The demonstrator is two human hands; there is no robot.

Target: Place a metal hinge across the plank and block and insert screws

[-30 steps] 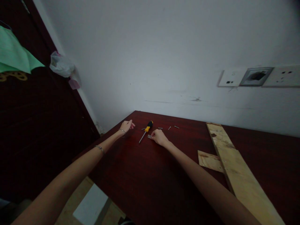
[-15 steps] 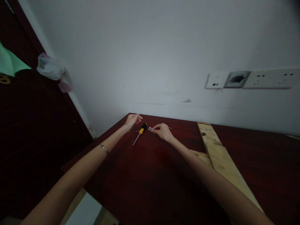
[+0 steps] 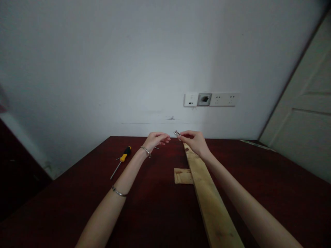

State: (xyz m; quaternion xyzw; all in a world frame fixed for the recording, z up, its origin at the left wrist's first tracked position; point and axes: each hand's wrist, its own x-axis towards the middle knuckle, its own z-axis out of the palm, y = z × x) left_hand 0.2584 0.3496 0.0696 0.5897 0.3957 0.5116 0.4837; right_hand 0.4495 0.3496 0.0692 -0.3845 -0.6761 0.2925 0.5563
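- The right hand [image 3: 195, 141] pinches a small metal plate [image 3: 177, 133] between thumb and fingers, raised above the tabletop [image 3: 152, 206].
- The left hand [image 3: 156, 139] is near the plate, fingers loosely bent, not gripping it.
- A screwdriver [image 3: 123, 157] lies left of the left arm.
- A long board [image 3: 207, 193] extends beneath the right hand, touching a short board [image 3: 182, 176].

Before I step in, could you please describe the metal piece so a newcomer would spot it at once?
Start with the dark red table against the pale wall, then its long wooden board. Near the board's far end in view, the right hand pinches the metal piece. Flat and silvery, it is held up, while the yellow-and-black screwdriver lies on the table.
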